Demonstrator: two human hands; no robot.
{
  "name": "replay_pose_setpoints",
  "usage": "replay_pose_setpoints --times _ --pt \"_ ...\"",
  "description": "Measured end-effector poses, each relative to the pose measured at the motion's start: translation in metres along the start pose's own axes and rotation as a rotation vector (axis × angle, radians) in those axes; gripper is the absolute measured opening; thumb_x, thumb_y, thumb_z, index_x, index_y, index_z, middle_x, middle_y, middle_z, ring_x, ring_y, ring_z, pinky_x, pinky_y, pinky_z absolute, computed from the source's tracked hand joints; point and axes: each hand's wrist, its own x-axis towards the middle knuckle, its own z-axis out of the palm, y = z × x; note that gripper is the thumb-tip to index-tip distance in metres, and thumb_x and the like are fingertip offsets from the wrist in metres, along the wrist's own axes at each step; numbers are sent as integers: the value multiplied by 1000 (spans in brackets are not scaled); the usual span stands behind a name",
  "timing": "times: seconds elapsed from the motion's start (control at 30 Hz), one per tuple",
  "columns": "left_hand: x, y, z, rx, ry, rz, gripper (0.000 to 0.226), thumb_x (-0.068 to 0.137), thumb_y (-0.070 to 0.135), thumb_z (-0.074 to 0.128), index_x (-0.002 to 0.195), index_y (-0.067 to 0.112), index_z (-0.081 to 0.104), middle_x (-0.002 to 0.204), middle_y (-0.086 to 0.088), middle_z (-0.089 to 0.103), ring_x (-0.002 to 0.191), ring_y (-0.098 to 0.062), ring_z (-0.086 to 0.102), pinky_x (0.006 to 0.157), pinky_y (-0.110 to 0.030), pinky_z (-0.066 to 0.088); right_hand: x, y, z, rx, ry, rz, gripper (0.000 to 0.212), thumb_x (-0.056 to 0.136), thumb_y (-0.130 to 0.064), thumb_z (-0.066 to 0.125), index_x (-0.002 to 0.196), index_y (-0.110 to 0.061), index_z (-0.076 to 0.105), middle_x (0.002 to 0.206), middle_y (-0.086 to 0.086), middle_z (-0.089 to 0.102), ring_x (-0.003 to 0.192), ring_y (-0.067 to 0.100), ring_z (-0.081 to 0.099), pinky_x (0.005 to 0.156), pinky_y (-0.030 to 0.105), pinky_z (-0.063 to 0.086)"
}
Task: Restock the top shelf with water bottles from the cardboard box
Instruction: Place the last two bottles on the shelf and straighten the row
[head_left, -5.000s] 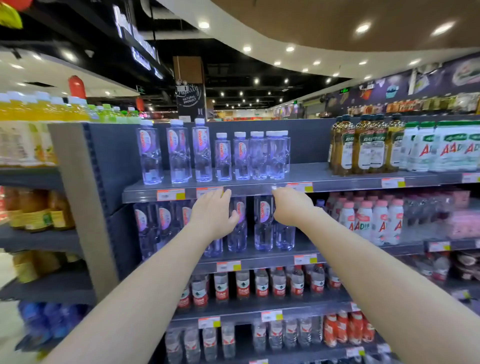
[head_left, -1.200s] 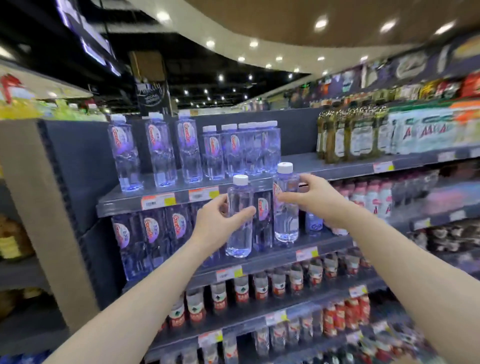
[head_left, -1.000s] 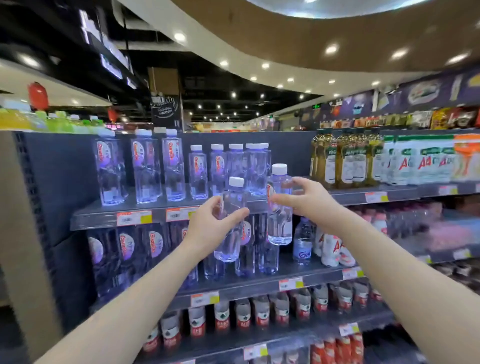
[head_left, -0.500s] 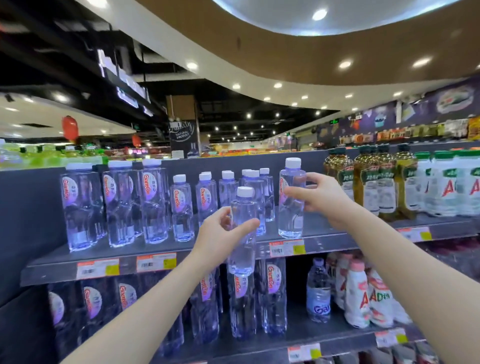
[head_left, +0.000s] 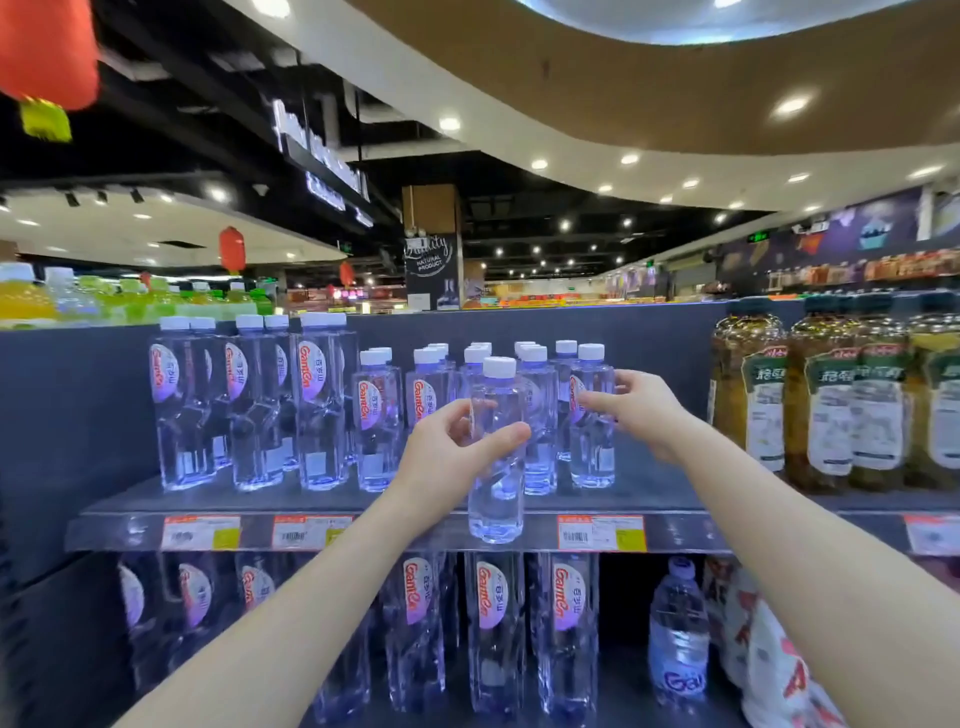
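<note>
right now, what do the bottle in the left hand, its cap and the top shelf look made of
Bottle: clear glossy plastic, likely; what stands behind shows through it. Cap: opaque white plastic, matte-looking. Top shelf: smooth grey, faintly reflective, probably painted metal, though the look leaves that open.

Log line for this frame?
left hand: grips left bottle, before top shelf | right hand: grips right bottle, standing on shelf | phase: placing

Left hand (head_left: 448, 457) and right hand (head_left: 641, 410): both bare, with slim fingers. Left forearm (head_left: 291, 613) and right forearm (head_left: 805, 545): bare and smooth along the whole visible length, each widening toward the lower edge of the view.
</note>
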Motion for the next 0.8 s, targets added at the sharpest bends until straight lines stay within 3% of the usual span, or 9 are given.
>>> replay_pose_setpoints --times 0.17,0.33,0.47,0.6,0.67,0.73,0.8 --pt "4 2 5 38 28 8 58 65 77 80 111 44 71 79 -14 63 80 -23 73 85 -49 60 18 12 0 18 -17 -8 12 82 -28 84 91 -27 78 85 -2 79 63 3 70 56 19 52" --pt "6 0 9 50 44 6 60 64 79 80 113 44 71 82 -10 68 83 -30 72 84 -52 60 31 21 10 2 19 -50 13 80 -36 83 92 -32 79 83 -6 78 74 13 71 72 32 57" --pt "7 -1 12 32 33 2 60 63 77 82 112 44 71 100 -19 73 92 -30 73 85 -53 60 34 24 12 -21 41 -54 12 78 -36 84 88 -33 79 83 -7 77 69 8 70 62 25 53" --pt "8 1 15 -7 19 10 59 64 73 84 112 41 72 99 -21 73 88 -26 75 80 -48 63 36 22 12 -52 45 -66 11 79 -38 83 89 -35 78 82 -11 77 72 4 72 59 21 49" --pt "9 2 18 -20 17 17 63 64 71 85 111 31 73 98 -25 71 88 -32 74 77 -48 63 37 22 13 -51 40 -61 13 80 -39 83 90 -35 77 82 -12 77 77 7 73 57 19 49" --pt "11 4 22 -44 15 19 65 64 71 86 109 26 74 97 -28 68 93 -39 71 79 -53 62 39 23 13 -55 32 -45 24 79 -41 84 101 -32 76 89 -8 77 81 11 73 60 22 51" --pt "11 5 26 -75 -1 23 57 65 68 87 108 34 74 96 -26 70 94 -36 72 79 -53 62 39 23 12 -79 11 13 55 77 -45 85 123 -21 68 106 -5 73 92 14 71 69 26 51"
